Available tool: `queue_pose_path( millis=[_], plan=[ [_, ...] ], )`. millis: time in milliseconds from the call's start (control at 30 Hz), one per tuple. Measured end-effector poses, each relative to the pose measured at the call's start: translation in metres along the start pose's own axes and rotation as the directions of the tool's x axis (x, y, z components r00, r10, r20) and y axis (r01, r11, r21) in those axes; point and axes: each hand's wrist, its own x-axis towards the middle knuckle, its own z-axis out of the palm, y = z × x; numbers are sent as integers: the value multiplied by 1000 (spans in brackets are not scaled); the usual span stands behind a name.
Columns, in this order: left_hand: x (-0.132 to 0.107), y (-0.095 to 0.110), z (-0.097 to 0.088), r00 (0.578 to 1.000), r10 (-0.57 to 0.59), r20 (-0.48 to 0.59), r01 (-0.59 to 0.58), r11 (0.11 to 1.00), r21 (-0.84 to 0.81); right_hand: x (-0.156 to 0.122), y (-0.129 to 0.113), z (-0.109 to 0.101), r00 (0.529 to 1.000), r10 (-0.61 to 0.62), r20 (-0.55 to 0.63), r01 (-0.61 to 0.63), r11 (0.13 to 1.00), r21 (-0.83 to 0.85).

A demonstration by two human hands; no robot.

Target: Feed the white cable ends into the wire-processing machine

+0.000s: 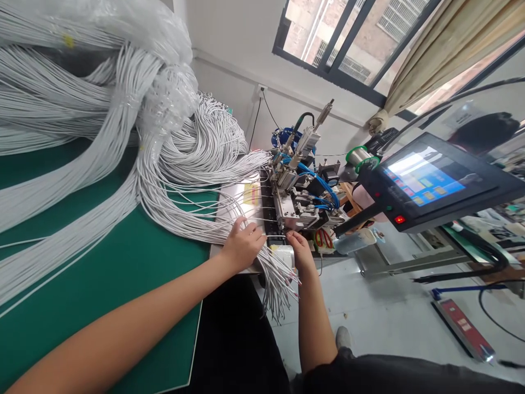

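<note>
My left hand is closed around a white cable at the near edge of the machine's metal plate. That cable runs across to my right hand, whose thumb and finger pinch its end beside the machine. Below my left hand, a bunch of loose cable ends hangs over the edge, some with reddish tips. Behind it, the white cable bundle stretches back over the green table. Several single cables lie across the plate into the machine's dark slotted track.
Large cable bundles, partly wrapped in clear plastic, cover the far side of the green table. At the right, a touchscreen panel juts out on an arm. A solder wire spool sits behind it. Another person is partly hidden beyond.
</note>
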Motion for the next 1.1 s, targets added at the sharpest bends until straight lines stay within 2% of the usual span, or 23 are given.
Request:
queue_pose_path(
  millis=[133, 267, 333, 400, 467, 567, 700, 900, 1000, 1100],
  plan=[
    [-1, 0, 1, 1000, 3, 3, -3, 1000, -6, -4, -1, -4, 1000, 1, -10, -2, 999, -53],
    [-2, -1, 1, 1000, 14, 0, -14, 1000, -8, -19, -12, -18, 986, -149, -71, 121, 943, -310],
    [-3, -1, 1, 1000, 20, 2, -20, 1000, -9, -32, -21, -28, 979, -193, -60, 155, 906, -395],
    [-3, -1, 1, 1000, 22, 7, -22, 1000, -10, -48, -30, -38, 986, -167, 10, 152, 874, -462],
    [-4, -2, 1, 1000, 26, 9, -26, 1000, -10, -63, -37, -47, 988, -91, 123, 143, 833, -535],
    [-4, -2, 1, 999, 35, 10, -34, 999, -9, -81, -43, -55, 958, 21, 285, 160, 787, -596],
    [-4, -2, 0, 999, 30, 27, -30, 999, -18, -90, -42, -56, 937, 34, 347, 193, 779, -597],
    [-5, -3, 1, 998, 29, 55, -26, 998, -51, -87, -41, -53, 948, -64, 311, 236, 797, -556],
    [-4, -5, 2, 997, 68, 23, -65, 994, -89, -82, -40, -54, 966, -172, 191, 248, 821, -514],
    [-2, -7, 0, 983, 183, -7, -183, 973, -139, -73, -40, -52, 966, -251, 65, 252, 857, -449]
  ],
)
